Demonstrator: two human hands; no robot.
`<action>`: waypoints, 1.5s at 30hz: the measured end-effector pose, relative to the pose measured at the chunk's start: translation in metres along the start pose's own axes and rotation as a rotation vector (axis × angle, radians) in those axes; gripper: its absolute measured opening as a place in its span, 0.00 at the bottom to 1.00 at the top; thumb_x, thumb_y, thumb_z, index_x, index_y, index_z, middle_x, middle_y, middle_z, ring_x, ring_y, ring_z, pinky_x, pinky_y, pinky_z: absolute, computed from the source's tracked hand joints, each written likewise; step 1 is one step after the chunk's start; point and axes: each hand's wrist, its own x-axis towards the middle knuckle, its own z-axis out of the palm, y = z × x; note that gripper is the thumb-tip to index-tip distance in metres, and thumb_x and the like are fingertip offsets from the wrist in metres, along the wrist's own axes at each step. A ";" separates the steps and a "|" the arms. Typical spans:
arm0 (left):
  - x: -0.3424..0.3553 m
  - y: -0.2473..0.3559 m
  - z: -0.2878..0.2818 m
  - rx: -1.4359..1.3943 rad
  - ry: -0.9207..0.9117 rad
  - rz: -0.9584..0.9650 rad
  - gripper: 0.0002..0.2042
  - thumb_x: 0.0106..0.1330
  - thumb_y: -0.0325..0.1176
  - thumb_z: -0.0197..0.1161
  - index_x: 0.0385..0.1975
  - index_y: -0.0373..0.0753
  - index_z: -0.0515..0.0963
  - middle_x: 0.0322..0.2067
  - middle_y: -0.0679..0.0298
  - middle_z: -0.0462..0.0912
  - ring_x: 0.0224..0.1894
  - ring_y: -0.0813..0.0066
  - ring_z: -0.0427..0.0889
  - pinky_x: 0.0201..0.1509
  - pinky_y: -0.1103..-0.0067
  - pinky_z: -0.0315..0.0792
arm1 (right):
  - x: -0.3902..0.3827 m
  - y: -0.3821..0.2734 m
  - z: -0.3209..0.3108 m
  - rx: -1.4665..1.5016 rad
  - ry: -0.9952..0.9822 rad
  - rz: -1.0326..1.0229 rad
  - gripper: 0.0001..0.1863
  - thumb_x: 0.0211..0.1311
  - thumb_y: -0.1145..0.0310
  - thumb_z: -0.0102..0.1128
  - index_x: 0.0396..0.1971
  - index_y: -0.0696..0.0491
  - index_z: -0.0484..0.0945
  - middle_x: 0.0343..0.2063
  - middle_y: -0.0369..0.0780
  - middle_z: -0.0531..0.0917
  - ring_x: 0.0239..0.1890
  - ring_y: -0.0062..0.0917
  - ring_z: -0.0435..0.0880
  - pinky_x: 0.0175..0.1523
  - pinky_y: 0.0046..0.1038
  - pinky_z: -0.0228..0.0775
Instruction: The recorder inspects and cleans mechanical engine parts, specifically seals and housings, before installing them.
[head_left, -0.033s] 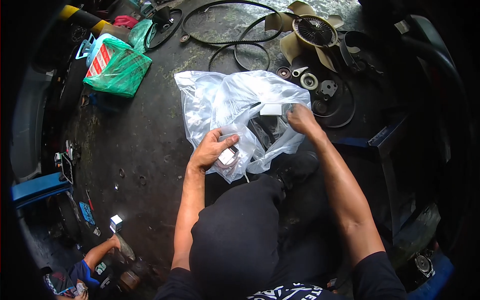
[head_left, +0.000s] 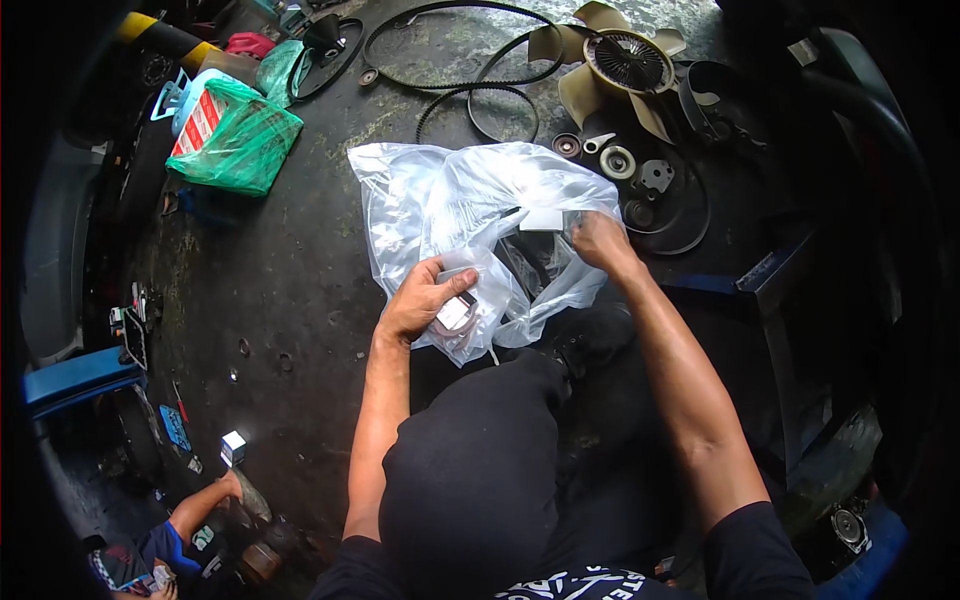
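Observation:
A large clear plastic bag (head_left: pixel 402 205) lies on the dark floor in front of me, its mouth spread toward my knees. A small white box (head_left: pixel 541 220) and a dark belt-like part (head_left: pixel 525 262) show inside the opening. My left hand (head_left: pixel 422 302) is closed, thumb on top, on a small clear plastic packet (head_left: pixel 468 347). Within that packet are a white label and something round and reddish-brown. My right hand (head_left: pixel 602 240) is closed at the large bag's right rim, its fingertips partly hidden by the plastic.
Beyond the bag lie black belts (head_left: pixel 465 8), a fan (head_left: pixel 627 62) and several pulleys (head_left: pixel 618 161). A green-wrapped box (head_left: pixel 240 140) stands far left, a blue metal stand (head_left: pixel 765 270) at right. Near left are a small white-and-blue box (head_left: pixel 232 449) and another person's leg (head_left: pixel 205 503).
My right hand has shifted very slightly at the bag's rim. The left hand, the packet and the surrounding parts look the same.

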 end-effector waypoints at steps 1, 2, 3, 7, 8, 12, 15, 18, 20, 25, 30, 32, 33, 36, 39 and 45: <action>0.001 0.002 0.002 -0.012 0.005 -0.011 0.16 0.67 0.37 0.68 0.47 0.32 0.80 0.36 0.67 0.84 0.36 0.84 0.80 0.41 0.84 0.74 | 0.001 0.004 0.005 -0.003 -0.011 0.016 0.17 0.55 0.70 0.53 0.42 0.63 0.80 0.44 0.59 0.80 0.49 0.52 0.80 0.56 0.45 0.71; 0.001 0.003 0.002 -0.008 0.003 -0.011 0.16 0.67 0.37 0.68 0.47 0.32 0.80 0.36 0.67 0.84 0.36 0.84 0.80 0.41 0.84 0.74 | 0.001 0.006 0.010 -0.005 -0.023 0.032 0.21 0.55 0.72 0.53 0.50 0.61 0.78 0.51 0.58 0.78 0.54 0.50 0.78 0.60 0.44 0.69; 0.001 0.005 0.003 -0.011 -0.005 -0.005 0.16 0.67 0.37 0.68 0.46 0.32 0.80 0.36 0.67 0.84 0.36 0.84 0.80 0.41 0.84 0.74 | 0.001 0.010 0.019 -0.001 -0.020 0.034 0.21 0.55 0.72 0.53 0.50 0.61 0.78 0.51 0.58 0.78 0.54 0.50 0.78 0.60 0.44 0.69; 0.004 0.003 0.002 0.027 0.015 0.017 0.16 0.66 0.38 0.68 0.46 0.31 0.80 0.36 0.68 0.84 0.36 0.84 0.80 0.42 0.83 0.74 | 0.002 0.034 0.043 -0.188 0.161 -0.189 0.31 0.56 0.74 0.53 0.64 0.56 0.66 0.65 0.54 0.66 0.67 0.50 0.64 0.70 0.41 0.59; 0.002 0.002 -0.001 0.031 0.018 0.015 0.16 0.66 0.38 0.68 0.46 0.31 0.80 0.36 0.68 0.84 0.36 0.84 0.80 0.42 0.83 0.74 | 0.002 0.031 0.042 -0.171 0.115 -0.180 0.33 0.57 0.74 0.53 0.66 0.55 0.64 0.66 0.54 0.64 0.69 0.50 0.60 0.72 0.41 0.57; 0.004 0.003 0.000 0.017 -0.018 0.000 0.15 0.66 0.37 0.68 0.46 0.33 0.80 0.37 0.68 0.84 0.38 0.83 0.80 0.44 0.82 0.73 | -0.004 0.034 0.029 -0.203 0.155 -0.244 0.31 0.59 0.72 0.53 0.66 0.56 0.64 0.66 0.53 0.64 0.70 0.48 0.60 0.71 0.40 0.57; -0.007 0.008 -0.008 0.004 0.019 0.016 0.15 0.66 0.37 0.68 0.46 0.33 0.80 0.38 0.68 0.84 0.38 0.84 0.79 0.44 0.83 0.73 | -0.024 0.012 0.006 -0.069 -0.125 -0.125 0.25 0.64 0.68 0.54 0.61 0.56 0.71 0.54 0.54 0.78 0.58 0.48 0.76 0.64 0.42 0.66; -0.021 0.015 -0.028 -0.030 0.091 0.078 0.15 0.67 0.35 0.67 0.47 0.31 0.79 0.36 0.66 0.84 0.37 0.83 0.80 0.43 0.82 0.74 | -0.057 0.002 -0.018 0.043 -0.104 -0.093 0.21 0.68 0.63 0.54 0.56 0.57 0.75 0.47 0.54 0.82 0.52 0.48 0.81 0.59 0.41 0.70; -0.039 0.011 -0.058 -0.140 0.086 0.164 0.14 0.68 0.34 0.64 0.46 0.30 0.78 0.36 0.64 0.84 0.36 0.81 0.81 0.42 0.81 0.74 | -0.087 -0.002 -0.039 0.349 -0.059 -0.202 0.18 0.69 0.64 0.54 0.53 0.58 0.78 0.46 0.51 0.84 0.51 0.43 0.82 0.56 0.36 0.73; -0.105 0.013 -0.074 0.141 0.386 0.075 0.14 0.68 0.36 0.62 0.42 0.30 0.78 0.32 0.65 0.82 0.32 0.80 0.79 0.36 0.81 0.71 | -0.187 0.044 -0.114 0.322 0.527 -0.095 0.12 0.68 0.72 0.54 0.47 0.59 0.80 0.44 0.47 0.84 0.48 0.37 0.84 0.52 0.31 0.76; -0.150 0.013 -0.051 0.278 0.444 -0.020 0.12 0.69 0.35 0.63 0.42 0.31 0.78 0.32 0.65 0.82 0.33 0.78 0.80 0.37 0.79 0.73 | -0.281 0.141 -0.138 -0.097 1.089 0.128 0.12 0.67 0.78 0.50 0.47 0.60 0.80 0.46 0.45 0.83 0.48 0.40 0.82 0.53 0.35 0.75; -0.152 0.017 -0.028 0.213 0.412 0.143 0.13 0.70 0.36 0.61 0.44 0.30 0.78 0.35 0.62 0.83 0.35 0.76 0.81 0.40 0.78 0.74 | -0.298 0.170 -0.127 -0.116 1.119 0.220 0.14 0.70 0.73 0.48 0.49 0.61 0.78 0.49 0.48 0.81 0.54 0.42 0.78 0.59 0.37 0.71; -0.139 0.021 -0.024 0.223 0.380 0.152 0.13 0.70 0.36 0.61 0.44 0.30 0.78 0.35 0.62 0.83 0.35 0.76 0.81 0.40 0.78 0.74 | -0.299 0.179 -0.122 -0.120 1.163 0.329 0.16 0.71 0.69 0.47 0.52 0.61 0.76 0.52 0.50 0.79 0.56 0.44 0.76 0.61 0.38 0.68; -0.129 0.041 -0.028 0.601 0.281 0.089 0.13 0.73 0.33 0.57 0.49 0.29 0.77 0.41 0.60 0.84 0.40 0.75 0.82 0.47 0.76 0.74 | -0.299 0.189 -0.125 -0.029 1.212 0.412 0.24 0.74 0.59 0.45 0.57 0.63 0.72 0.57 0.54 0.74 0.62 0.48 0.70 0.68 0.41 0.59; -0.101 0.061 -0.010 0.326 0.253 0.065 0.14 0.71 0.35 0.60 0.47 0.29 0.77 0.38 0.62 0.84 0.37 0.76 0.81 0.42 0.78 0.75 | -0.299 0.191 -0.126 -0.215 1.138 0.421 0.23 0.75 0.60 0.44 0.59 0.61 0.71 0.59 0.52 0.72 0.63 0.46 0.69 0.68 0.41 0.59; -0.090 0.053 -0.003 0.181 0.274 0.019 0.16 0.67 0.36 0.67 0.48 0.30 0.78 0.33 0.66 0.84 0.29 0.81 0.81 0.34 0.82 0.75 | -0.299 0.178 -0.125 -0.291 1.156 0.237 0.18 0.72 0.65 0.49 0.55 0.59 0.74 0.55 0.49 0.76 0.59 0.44 0.73 0.65 0.41 0.62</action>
